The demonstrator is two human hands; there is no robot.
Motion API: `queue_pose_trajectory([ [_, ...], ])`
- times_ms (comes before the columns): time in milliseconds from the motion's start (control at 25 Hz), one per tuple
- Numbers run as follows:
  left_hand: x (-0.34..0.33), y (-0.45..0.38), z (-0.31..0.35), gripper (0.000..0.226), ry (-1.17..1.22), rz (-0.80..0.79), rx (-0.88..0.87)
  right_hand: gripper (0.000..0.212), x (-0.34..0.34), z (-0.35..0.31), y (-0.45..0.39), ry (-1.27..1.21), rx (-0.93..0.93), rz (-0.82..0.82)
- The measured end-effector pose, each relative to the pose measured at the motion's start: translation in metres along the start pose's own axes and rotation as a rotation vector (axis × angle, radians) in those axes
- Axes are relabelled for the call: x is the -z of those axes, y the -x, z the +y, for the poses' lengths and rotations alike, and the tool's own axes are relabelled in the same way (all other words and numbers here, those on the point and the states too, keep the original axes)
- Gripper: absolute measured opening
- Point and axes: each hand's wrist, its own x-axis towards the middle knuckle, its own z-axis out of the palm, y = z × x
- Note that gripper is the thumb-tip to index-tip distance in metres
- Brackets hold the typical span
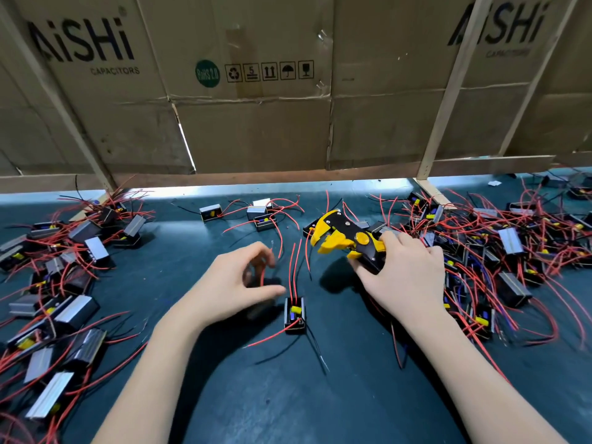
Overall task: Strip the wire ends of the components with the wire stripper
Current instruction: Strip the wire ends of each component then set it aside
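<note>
The wire stripper (347,240) lies with its long axis running from lower right to upper left, its yellow head aimed up and left toward the cardboard wall (256,116) and its jaws parted. Its black and yellow handles disappear into the right hand (407,270), which comes in from the lower right with the forearm angled across the dark counter (320,395). That hand's fingers curl round the handles, the thumb lying along the near side, so the tool's head sticks out well beyond the knuckles.

The left hand (237,283) reaches in from the lower left, palm turned inward, fingers loosely curved with thumb and forefinger apart; it is blurred, and whether it pinches a red wire cannot be told. Just right of its thumb sits a small black component (294,315), its long axis pointing away from the person, red wires (293,267) rising from its far end toward the stripper's head, near it but apart. Heaps of like components lie on the left (57,283) and on the right (499,251).
</note>
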Motion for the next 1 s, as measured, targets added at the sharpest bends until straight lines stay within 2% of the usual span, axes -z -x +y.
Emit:
queue_pose_trajectory([
  [120, 0.018, 0.001, -0.021, 0.02, -0.144, 0.128, 0.225, 0.054, -0.001, 0.004, -0.002, -0.032, -0.042, -0.029],
  [240, 0.014, -0.001, -0.024, 0.018, -0.118, 0.26, 0.36, 0.053, -0.001, 0.005, -0.003, -0.033, -0.049, -0.056],
  [320, 0.004, -0.004, -0.017, 0.015, -0.01, 0.379, 0.327, 0.053, -0.002, 0.006, -0.002, -0.039, -0.053, -0.058],
  [400, -0.004, -0.005, -0.005, 0.013, 0.049, 0.47, 0.222, 0.052, -0.001, 0.005, -0.003, -0.043, -0.055, -0.07],
  [480, -0.014, -0.005, 0.006, 0.017, -0.046, 0.422, 0.116, 0.05, 0.0, 0.005, -0.003, -0.046, -0.061, -0.086],
  [640, -0.036, -0.006, 0.018, 0.028, -0.243, 0.134, 0.022, 0.049, 0.001, 0.005, -0.002, -0.043, -0.066, -0.1],
  [720, -0.036, -0.006, 0.021, 0.019, -0.163, 0.121, 0.022, 0.048, 0.001, 0.005, -0.002, -0.052, -0.066, -0.106],
  [840, -0.026, -0.005, 0.019, 0.009, 0.053, 0.211, 0.085, 0.047, 0.0, 0.005, -0.003, -0.049, -0.064, -0.116],
  [920, -0.023, -0.004, 0.021, 0.005, 0.168, 0.213, 0.117, 0.047, 0.0, 0.005, -0.002, -0.045, -0.062, -0.116],
  [1000, -0.025, -0.002, 0.026, 0.019, 0.237, 0.198, 0.1, 0.048, 0.001, 0.006, -0.003, -0.041, -0.059, -0.117],
])
